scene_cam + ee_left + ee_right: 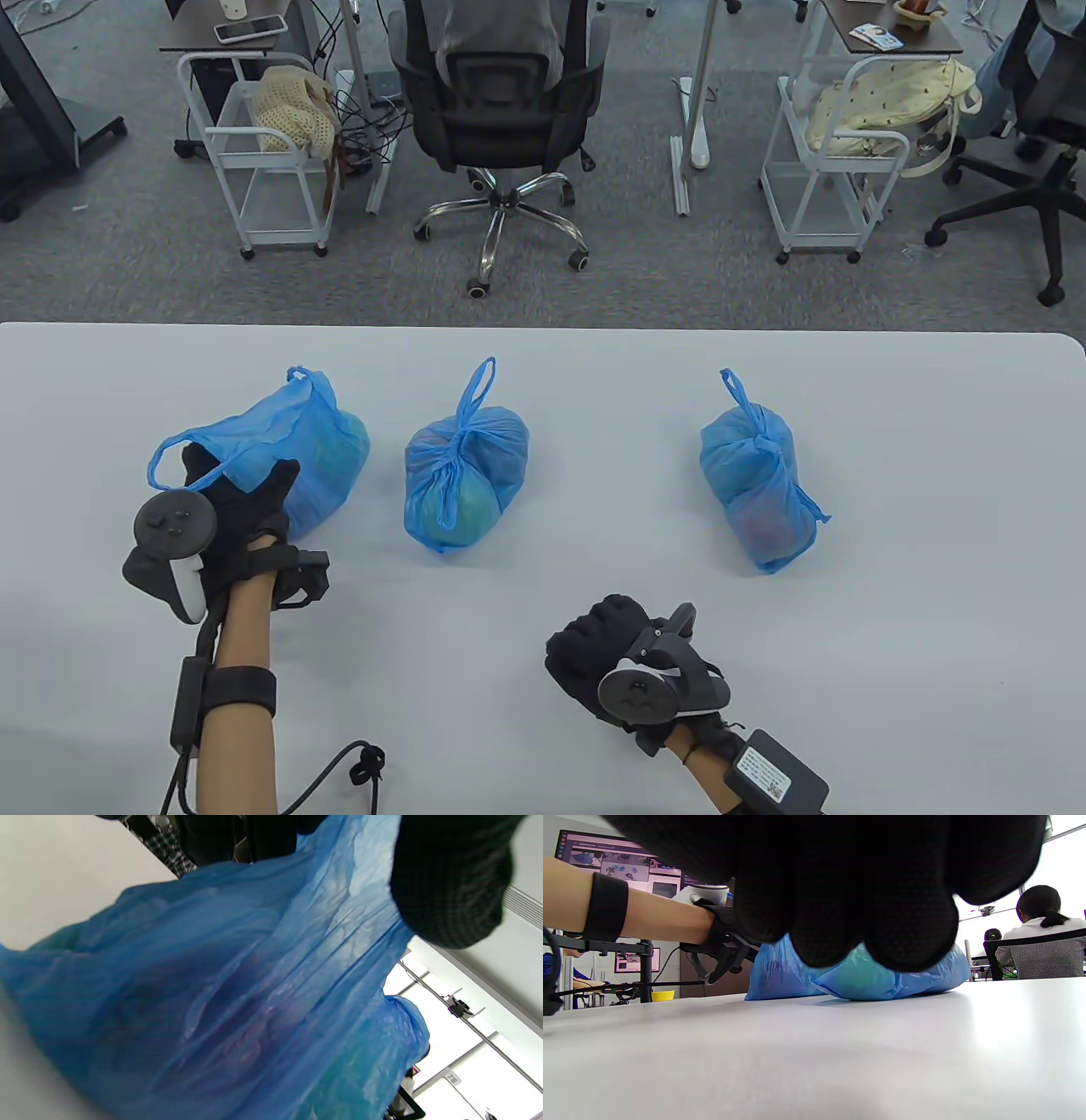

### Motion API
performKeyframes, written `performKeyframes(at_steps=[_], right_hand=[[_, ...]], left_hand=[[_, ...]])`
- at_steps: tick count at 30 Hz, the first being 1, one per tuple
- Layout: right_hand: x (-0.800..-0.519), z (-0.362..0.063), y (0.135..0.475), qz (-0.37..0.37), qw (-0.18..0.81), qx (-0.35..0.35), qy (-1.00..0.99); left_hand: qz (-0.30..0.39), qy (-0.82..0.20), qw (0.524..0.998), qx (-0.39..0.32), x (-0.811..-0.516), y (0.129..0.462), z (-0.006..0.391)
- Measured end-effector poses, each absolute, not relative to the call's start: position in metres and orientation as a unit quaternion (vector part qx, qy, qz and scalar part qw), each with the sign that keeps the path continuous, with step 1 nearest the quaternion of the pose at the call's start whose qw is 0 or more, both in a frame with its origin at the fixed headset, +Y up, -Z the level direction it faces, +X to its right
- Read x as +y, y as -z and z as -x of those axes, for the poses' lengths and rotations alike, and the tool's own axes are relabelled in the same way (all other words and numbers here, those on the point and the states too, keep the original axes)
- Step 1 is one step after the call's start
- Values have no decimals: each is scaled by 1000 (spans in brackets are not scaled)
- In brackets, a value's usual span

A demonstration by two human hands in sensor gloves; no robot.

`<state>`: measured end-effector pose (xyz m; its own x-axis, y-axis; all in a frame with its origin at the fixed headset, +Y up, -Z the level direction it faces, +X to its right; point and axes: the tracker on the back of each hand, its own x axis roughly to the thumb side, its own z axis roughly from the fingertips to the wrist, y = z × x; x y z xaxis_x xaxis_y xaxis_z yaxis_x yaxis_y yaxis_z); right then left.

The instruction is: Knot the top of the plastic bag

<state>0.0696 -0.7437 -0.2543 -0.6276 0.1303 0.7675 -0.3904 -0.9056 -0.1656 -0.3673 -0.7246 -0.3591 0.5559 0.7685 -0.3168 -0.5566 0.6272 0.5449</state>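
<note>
Three blue plastic bags lie in a row on the white table (pixel 933 509). The left bag (pixel 314 458) is untied, its top slack, with one handle loop (pixel 299 379) at the far side and another (pixel 165 458) at the near left. My left hand (pixel 233 471) lies on this bag with its fingers spread: the thumb (pixel 449 878) rests on the plastic (pixel 237 993) and the fingers reach in at the near loop. The middle bag (pixel 462 480) and the right bag (pixel 759 488) are knotted at the top. My right hand (pixel 594 632) rests loosely curled on the table near the front, holding nothing.
Beyond the table's far edge stand an office chair (pixel 501 102) and two white carts (pixel 263 153) (pixel 836 144). A cable (pixel 339 764) trails from my left forearm over the table's near edge. In the right wrist view the bags (pixel 882 980) lie behind my fingers (pixel 840 899).
</note>
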Motion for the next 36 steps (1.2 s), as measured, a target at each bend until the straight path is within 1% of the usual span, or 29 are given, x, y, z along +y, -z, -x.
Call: performKeyframes(at_steps=[3,8,11,19,22,25,28,29,33,36], right_hand=[[-744,-69,254,-408,147,-160,-887],[-744,-69,255,-406,147,-155,-889],[-744,-69,255,-404,147,-153,-890],[-744,-69,255,-403,145,-151,-891],[-743,-69,254,-401,145,-147,-893],[-742,-70,255,-399,146,-149,-893],[-741,-71,255,-397,145,-151,-894],[-741,-71,256,-397,144,-152,-894],[-740,-72,256,-393,142,-150,-896],[-739,-74,256,-387,142,-152,-898]], left_hand=[[-216,-353,865,284,-723,360,369],[-229,-383,845,295,-726,358,377],[-214,-418,839,274,-730,358,382],[-196,-491,812,246,-732,355,391],[-204,-515,800,231,-731,352,394],[-238,-523,788,224,-723,345,398],[-283,-568,747,200,-712,340,399],[-282,-577,742,192,-706,337,399],[-295,-566,751,169,-682,327,394],[-299,-570,749,158,-662,316,386]])
